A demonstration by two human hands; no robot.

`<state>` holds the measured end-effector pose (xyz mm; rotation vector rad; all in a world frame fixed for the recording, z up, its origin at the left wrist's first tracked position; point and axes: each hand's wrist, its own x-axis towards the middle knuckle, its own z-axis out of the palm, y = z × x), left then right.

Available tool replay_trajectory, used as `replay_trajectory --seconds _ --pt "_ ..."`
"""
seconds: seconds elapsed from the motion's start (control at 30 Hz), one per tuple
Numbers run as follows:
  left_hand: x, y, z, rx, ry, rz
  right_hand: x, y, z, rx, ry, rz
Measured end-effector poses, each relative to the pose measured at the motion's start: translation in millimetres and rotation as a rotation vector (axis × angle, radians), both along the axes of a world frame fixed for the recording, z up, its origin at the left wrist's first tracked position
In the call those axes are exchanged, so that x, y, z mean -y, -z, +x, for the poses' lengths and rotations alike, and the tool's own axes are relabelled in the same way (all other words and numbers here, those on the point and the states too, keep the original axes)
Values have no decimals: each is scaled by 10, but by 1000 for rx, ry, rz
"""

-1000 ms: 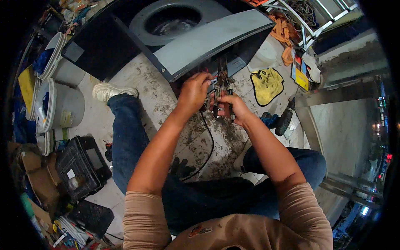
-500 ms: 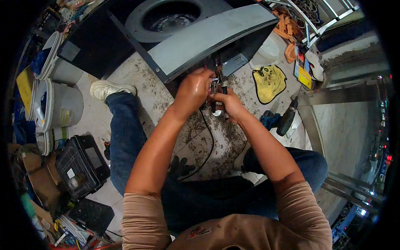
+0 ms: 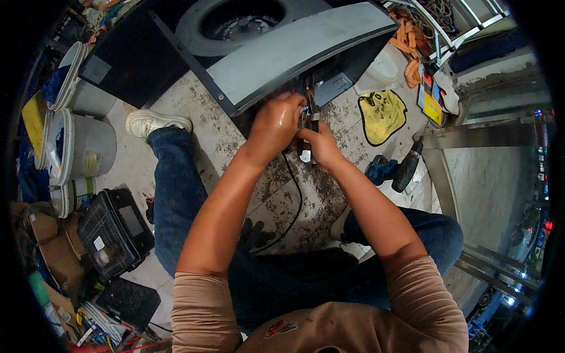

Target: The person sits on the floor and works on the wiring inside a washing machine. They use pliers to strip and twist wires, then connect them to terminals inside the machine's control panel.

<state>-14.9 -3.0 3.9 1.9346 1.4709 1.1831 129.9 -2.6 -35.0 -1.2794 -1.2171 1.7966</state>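
Note:
My left hand [image 3: 276,122] is closed at the lower opening of a dark cabinet with a curved grey front panel [image 3: 306,50]; whatever its fingertips pinch is hidden. Close beside it, my right hand [image 3: 322,146] curls its thumb and fingers round a slim dark tool [image 3: 315,122], whose kind I cannot make out. Between the two hands sits a dark elongated part with a shiny metal end [image 3: 305,156]. From near it, a black cable [image 3: 301,197] curves down over the dirt-speckled floor.
A cordless drill [image 3: 406,170] and a yellow cloth [image 3: 381,116] lie to the right. White buckets [image 3: 91,144] and a black tool case [image 3: 115,232] stand left. Dark gloves [image 3: 253,232] rest between my legs. A metal frame [image 3: 471,136] borders the right side; a ladder [image 3: 453,35] is behind.
Both hands stay at the cabinet opening, with small shifts of the fingers. The right hand and the dark tool have turned slightly. The view has moved a little.

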Motion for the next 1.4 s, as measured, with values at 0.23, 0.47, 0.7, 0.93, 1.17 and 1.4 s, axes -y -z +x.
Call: replay_trajectory --seconds 0.23,0.47,0.7,0.93,1.17,1.4 --pt "-2 -4 22 -42 -27 -40 5 145 -71 28 74 80" --pt "-9 21 33 22 -28 -14 10 218 -103 -46 88 43" --pt "-3 39 -31 24 13 -116 0 105 -68 -108 46 24" --pt "3 43 -6 -4 1 -91 5 173 -54 -50 18 139" --pt "37 42 7 -86 -27 -31 36 160 -82 -67 -9 9" --pt "-2 14 10 -153 -30 -24 -15 182 21 -63 -76 65"
